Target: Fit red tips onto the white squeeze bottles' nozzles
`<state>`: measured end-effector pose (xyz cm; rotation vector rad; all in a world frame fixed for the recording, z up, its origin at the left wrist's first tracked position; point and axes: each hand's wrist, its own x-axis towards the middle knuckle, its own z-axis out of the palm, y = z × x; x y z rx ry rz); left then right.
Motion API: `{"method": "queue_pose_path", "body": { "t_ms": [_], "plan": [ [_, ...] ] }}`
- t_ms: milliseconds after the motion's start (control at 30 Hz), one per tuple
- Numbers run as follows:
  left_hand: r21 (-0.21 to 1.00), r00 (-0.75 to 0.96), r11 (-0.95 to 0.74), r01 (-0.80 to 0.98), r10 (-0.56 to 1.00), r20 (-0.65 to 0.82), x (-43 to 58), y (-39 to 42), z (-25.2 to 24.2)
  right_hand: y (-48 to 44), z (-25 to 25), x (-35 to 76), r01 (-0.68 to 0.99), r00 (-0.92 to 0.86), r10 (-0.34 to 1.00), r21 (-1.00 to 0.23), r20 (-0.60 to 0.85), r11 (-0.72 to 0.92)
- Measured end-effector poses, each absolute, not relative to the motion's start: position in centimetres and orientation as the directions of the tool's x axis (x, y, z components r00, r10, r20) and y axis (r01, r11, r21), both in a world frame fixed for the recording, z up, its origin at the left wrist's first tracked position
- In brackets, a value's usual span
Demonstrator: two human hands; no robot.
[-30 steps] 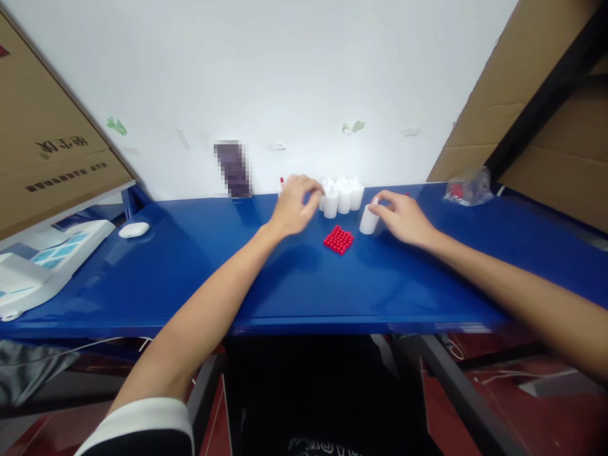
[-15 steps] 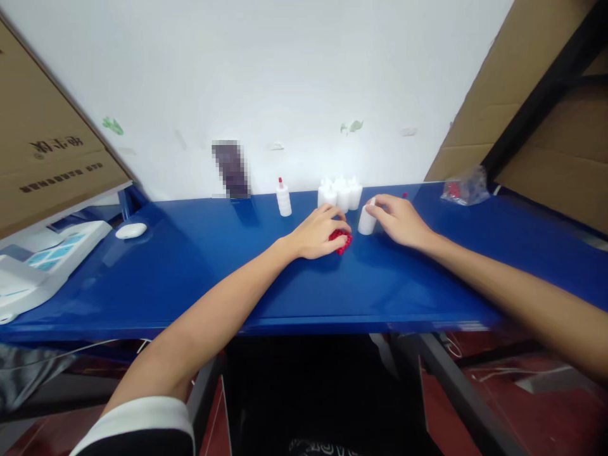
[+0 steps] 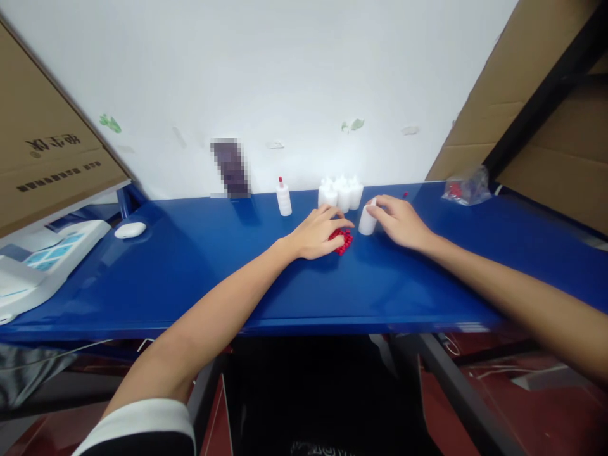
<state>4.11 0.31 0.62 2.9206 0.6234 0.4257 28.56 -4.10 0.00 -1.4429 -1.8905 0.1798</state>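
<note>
Right grip (image 3: pixel 401 221) is closed on the white bottle (image 3: pixel 367 221), which stands on the surface (image 3: pixel 237 272) at its fingertips. Left grip (image 3: pixel 316 233) lies curled over the red caps (image 3: pixel 345 240), fingertips touching them; can't tell if it's pinching one. Caps sit just beside the right grip's bottle.

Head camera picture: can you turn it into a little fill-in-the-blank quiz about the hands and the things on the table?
The left hand lies on a patch of small ____ pieces. The right hand holds a white bottle on the ____ table. The lone red-tipped bottle stands to the ____ of the cluster of bottles.
Missing words: red; blue; left.
</note>
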Motion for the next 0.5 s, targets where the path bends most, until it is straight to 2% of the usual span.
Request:
{"method": "queue_pose_path", "body": {
  "t_ms": [500],
  "plan": [
    [0.219,0.893,-0.906,0.361,0.404,0.199,4.21,0.18,0.5,-4.38,0.32,28.29,0.763,-0.07,0.9,-0.557,0.431,0.326]
  ]
}}
